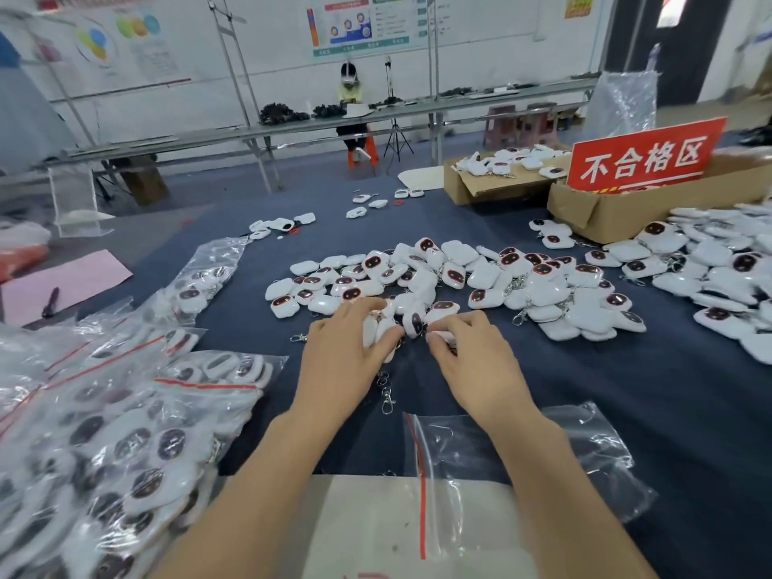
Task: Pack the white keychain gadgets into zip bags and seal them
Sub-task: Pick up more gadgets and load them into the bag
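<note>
A heap of white keychain gadgets [451, 273] with dark oval faces lies on the blue table cloth in the middle. At its near edge my left hand [346, 353] grips a small bunch of gadgets [411, 323], with clasps and chains dangling below it. My right hand [472, 357] pinches a gadget beside that bunch, fingers curled. An empty zip bag [522, 453] with a red seal strip lies flat just in front of my right forearm.
Filled zip bags [125, 432] pile up at the left. More loose gadgets [718, 269] spread at the right beside cardboard boxes [618, 211] with a red sign [645, 158]. A pink sheet [62, 286] with a pen lies far left. A person sits at a far bench.
</note>
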